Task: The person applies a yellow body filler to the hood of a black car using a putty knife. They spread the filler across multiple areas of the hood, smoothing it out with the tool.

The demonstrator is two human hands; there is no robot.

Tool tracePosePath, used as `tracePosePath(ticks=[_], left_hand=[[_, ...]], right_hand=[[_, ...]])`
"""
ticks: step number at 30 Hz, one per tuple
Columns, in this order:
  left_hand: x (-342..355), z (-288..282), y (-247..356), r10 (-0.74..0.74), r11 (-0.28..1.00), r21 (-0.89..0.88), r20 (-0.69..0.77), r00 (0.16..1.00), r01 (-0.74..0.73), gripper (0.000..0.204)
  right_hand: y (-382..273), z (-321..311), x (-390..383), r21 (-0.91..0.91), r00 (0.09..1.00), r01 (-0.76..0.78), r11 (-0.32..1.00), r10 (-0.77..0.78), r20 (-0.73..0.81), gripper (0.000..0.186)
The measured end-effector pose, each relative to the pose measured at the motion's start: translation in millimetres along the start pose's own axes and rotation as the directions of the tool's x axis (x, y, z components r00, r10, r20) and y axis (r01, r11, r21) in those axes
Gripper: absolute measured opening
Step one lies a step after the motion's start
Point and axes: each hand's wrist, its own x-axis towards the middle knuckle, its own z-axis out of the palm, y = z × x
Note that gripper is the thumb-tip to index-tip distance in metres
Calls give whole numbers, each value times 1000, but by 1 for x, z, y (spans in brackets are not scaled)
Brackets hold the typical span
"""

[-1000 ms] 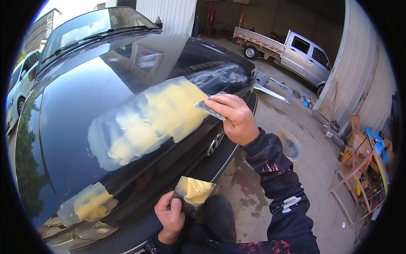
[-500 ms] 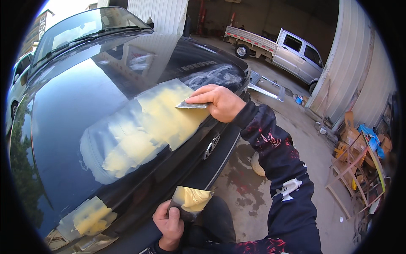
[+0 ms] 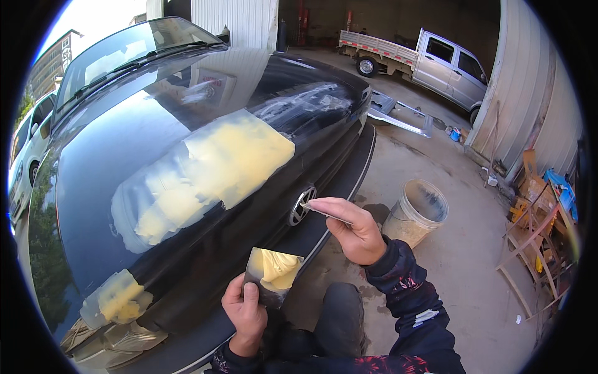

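Observation:
My left hand [image 3: 244, 308] grips a small dark board [image 3: 265, 290] loaded with a mound of pale yellow putty [image 3: 279, 265]. My right hand [image 3: 358, 234] pinches a thin flat spreader [image 3: 327, 210] in front of the car's round chrome emblem [image 3: 294, 215]; whether the blade touches it I cannot tell. The dark car's hood [image 3: 93, 168] carries a broad patch of yellow and whitish putty [image 3: 224, 156], with whitish scuffs [image 3: 299, 103] beyond it. A smaller putty patch [image 3: 118, 299] lies lower left, just above the headlight [image 3: 128, 343].
A pale bucket [image 3: 408, 227] stands on the concrete floor [image 3: 461, 262] beside the bumper. Wooden frames and cardboard [image 3: 529, 249] are piled at the right. A silver flatbed truck [image 3: 436, 68], metal parts [image 3: 402, 121] and a corrugated wall [image 3: 529, 87] stand behind; a white car [image 3: 28, 149] at left.
My right hand has moved from the large putty patch down toward me, off it, to beside the emblem. My left hand and board have risen slightly, and the bucket is now in full view.

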Motion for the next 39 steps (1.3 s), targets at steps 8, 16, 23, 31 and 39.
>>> tracePosePath(ticks=[8, 16, 23, 31, 39], left_hand=[[-24, 89, -58, 61, 997, -38, -76, 995, -64, 30], [-22, 179, -70, 170, 985, 78, -262, 950, -154, 30], [-29, 215, -83, 347, 917, 304, -287, 893, -259, 30], [-6, 186, -67, 544, 818, 422, -341, 767, -392, 30], [14, 96, -68, 462, 885, 236, -332, 822, -401, 32]], right_hand=[[16, -71, -71, 164, 908, -319, 934, 251, 335, 31], [40, -141, -66, -515, 926, 359, 779, -367, 91, 44], [36, -118, -60, -418, 922, 386, 823, -359, 144, 50], [39, -100, -41, -184, 920, 365, 913, -322, 225, 47], [79, -86, 155, -222, 880, 472, 853, -438, 184, 31]])
